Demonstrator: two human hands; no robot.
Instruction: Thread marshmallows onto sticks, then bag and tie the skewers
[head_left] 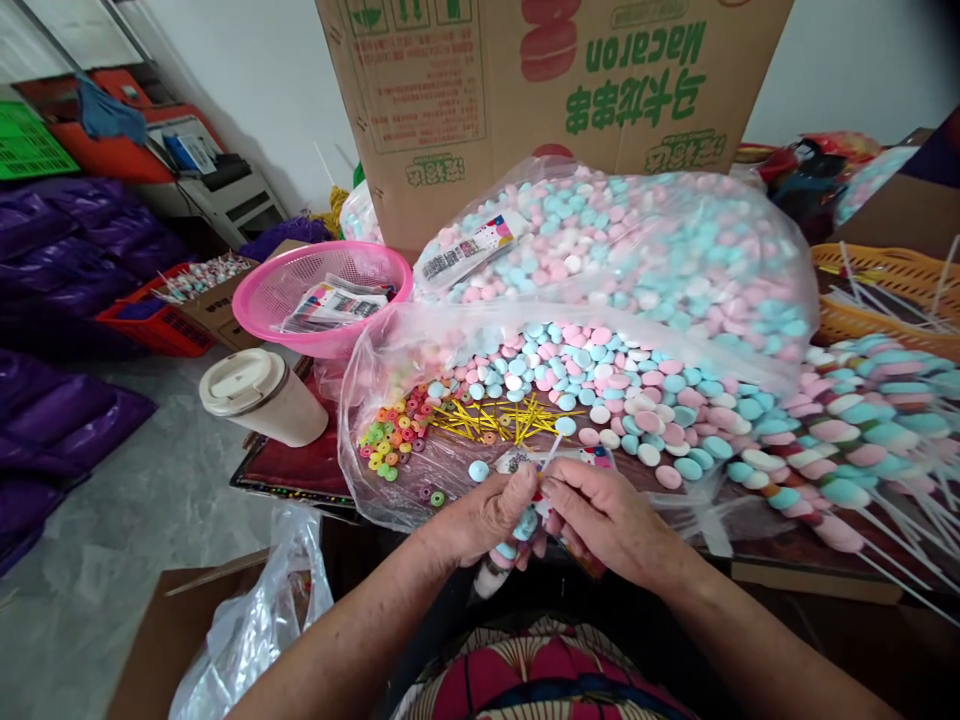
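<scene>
Pastel pink, blue and white candy discs threaded on a thin white stick (pixel 517 535) sit at 6 o'clock, pinched between both hands: the left hand (pixel 491 515) grips the stacked part, the right hand (pixel 607 520) closes on the stick's top. Just beyond, on the worktop (pixel 300 465), lie loose pastel candy discs (pixel 637 400) on clear plastic. At 10 o'clock stands a pink plastic basket (pixel 330 295); at 12, a brown cardboard box (pixel 540 90).
</scene>
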